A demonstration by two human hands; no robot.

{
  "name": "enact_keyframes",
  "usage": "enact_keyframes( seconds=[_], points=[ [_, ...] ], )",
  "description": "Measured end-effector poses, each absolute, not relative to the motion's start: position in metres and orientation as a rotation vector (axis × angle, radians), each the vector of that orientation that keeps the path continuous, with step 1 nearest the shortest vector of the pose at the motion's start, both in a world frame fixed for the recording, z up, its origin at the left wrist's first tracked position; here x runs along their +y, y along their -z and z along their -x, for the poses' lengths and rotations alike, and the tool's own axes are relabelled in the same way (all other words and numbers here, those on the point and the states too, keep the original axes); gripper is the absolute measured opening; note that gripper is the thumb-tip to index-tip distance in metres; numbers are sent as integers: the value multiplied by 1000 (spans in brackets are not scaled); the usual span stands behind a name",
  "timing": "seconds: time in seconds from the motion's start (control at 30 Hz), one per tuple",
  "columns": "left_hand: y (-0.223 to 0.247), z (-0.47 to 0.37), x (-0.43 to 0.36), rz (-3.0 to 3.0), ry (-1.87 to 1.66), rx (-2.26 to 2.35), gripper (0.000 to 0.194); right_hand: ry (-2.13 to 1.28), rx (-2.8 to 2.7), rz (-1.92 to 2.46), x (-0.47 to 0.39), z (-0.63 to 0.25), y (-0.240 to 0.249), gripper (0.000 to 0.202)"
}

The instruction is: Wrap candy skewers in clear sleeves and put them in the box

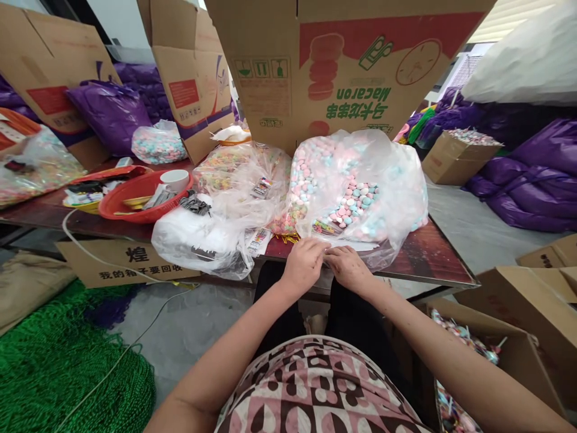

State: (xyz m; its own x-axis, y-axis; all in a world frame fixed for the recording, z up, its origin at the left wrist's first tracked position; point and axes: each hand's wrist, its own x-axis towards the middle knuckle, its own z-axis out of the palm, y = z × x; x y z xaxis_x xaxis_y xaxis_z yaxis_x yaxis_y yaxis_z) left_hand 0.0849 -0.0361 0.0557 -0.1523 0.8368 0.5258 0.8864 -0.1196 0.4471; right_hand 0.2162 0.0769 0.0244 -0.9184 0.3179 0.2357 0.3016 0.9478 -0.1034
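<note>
My left hand [303, 264] and my right hand [350, 269] meet at the table's front edge, fingertips pinched close together. Whatever lies between the fingers is too small or hidden to make out. Just beyond them, a large clear plastic bag [392, 171] lies open, filled with pink, white and pale blue round candies [356, 201]. A few small printed packets [325, 227] rest at the bag's mouth near my left fingers. To the left lies another clear bag [234, 174] of small multicoloured pieces, and gold twist ties [286, 239] stick out beneath it.
A tall cardboard box [270, 72] stands behind the bags. On the left are a red basin [112, 207] holding a white cup [175, 179], and a bag of white material [202, 240]. Green netting [81, 367] covers the floor at left; an open carton [518, 355] of wrapped lollipops sits at right.
</note>
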Motion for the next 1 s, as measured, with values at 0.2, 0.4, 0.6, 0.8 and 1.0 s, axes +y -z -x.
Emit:
enact_keyframes(
  seconds=[0.2,0.4,0.6,0.8,1.0],
  points=[
    [-41,-60,-11,2205,430,-2047,43,-150,-2827,539,108,-213,-24,31],
    [-34,-43,-17,2246,311,-1966,30,-217,-2830,623,136,-214,-20,29],
    [-49,-42,-24,2324,260,-1932,29,-282,-2792,677,145,-209,-20,32],
    [-46,-39,-27,2338,172,-1966,28,-390,-2779,545,142,-200,-18,29],
    [-43,-40,-31,2318,175,-1967,27,-502,-2723,560,143,-200,-11,28]
  ],
)
